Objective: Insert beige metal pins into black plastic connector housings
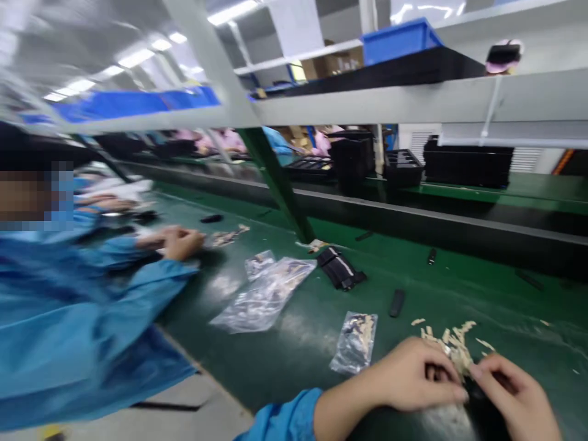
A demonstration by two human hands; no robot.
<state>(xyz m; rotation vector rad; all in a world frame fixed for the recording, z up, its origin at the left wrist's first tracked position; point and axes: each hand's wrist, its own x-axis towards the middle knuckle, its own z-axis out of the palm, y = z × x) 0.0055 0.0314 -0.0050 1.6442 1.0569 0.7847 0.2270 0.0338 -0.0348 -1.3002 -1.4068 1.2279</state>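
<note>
My left hand (pixel 420 376) is at the lower right, its fingers curled and its thumb pressed toward them. What it holds is too small or hidden to name. Close by, my right hand (pixel 517 395) has thumb and finger pinched together, also on something I cannot make out. Both hands are at the near edge of a loose pile of small beige strips (pixel 454 343). A dark item, partly hidden, lies below and between the hands. Left of my left hand, a small clear plastic bag (pixel 356 343) with beige and dark pieces lies flat.
A green worktable (pixel 294 361) carries a larger clear bag (pixel 271 294), a black strapped bundle (pixel 340 267) and a small black part (pixel 397 303). A green post (pixel 280 184) rises behind. To the left, a co-worker in a blue sleeve (pixel 156 288) works. Black trays (pixel 468 162) stand beyond.
</note>
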